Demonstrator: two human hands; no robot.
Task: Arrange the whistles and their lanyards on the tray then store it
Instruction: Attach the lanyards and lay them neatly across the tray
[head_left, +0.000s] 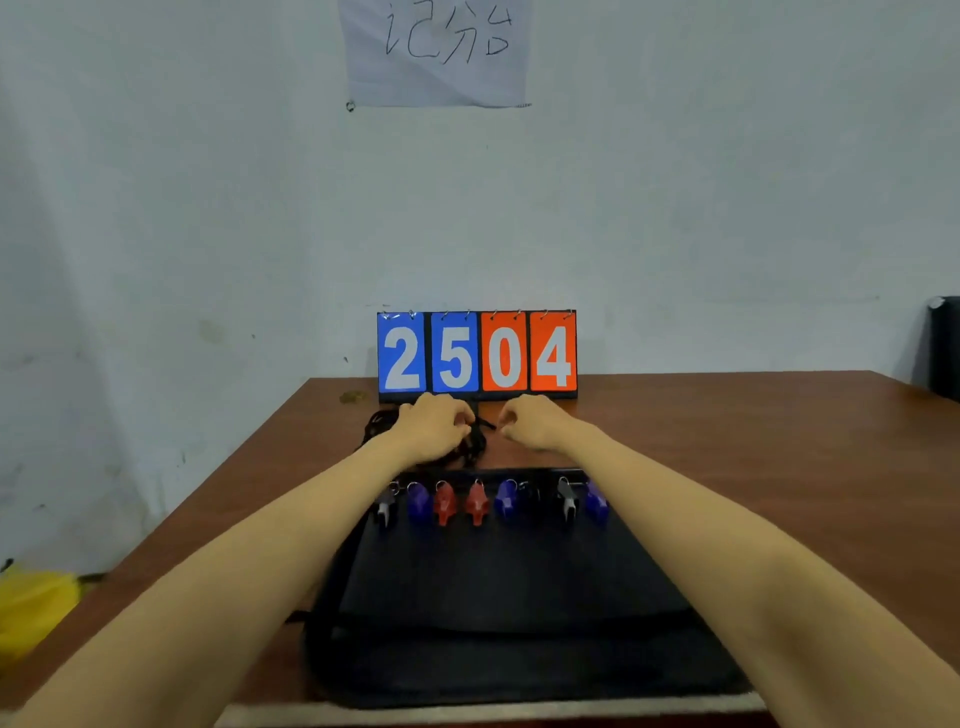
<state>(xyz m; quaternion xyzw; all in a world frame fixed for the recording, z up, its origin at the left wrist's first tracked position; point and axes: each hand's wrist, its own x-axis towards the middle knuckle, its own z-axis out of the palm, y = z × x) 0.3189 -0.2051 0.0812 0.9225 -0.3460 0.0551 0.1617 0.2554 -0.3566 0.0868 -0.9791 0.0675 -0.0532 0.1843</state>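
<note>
A black tray (519, 582) lies on the brown table in front of me. Along its far edge stands a row of several whistles: a grey one (385, 506), blue ones (418, 501), two red ones (461, 503) and another grey one (567, 500). Behind the tray lies a heap of black lanyards (382, 423). My left hand (434, 426) rests over that heap with curled fingers gripping a black cord. My right hand (530, 421) is close beside it, fingers curled, pinching the same cord's end.
A flip scoreboard (477, 353) reading 2504 stands at the table's back against the wall. A yellow object (31, 608) lies off the table's left edge. A dark container (943, 348) stands at the far right. A paper sheet (436, 52) hangs on the wall.
</note>
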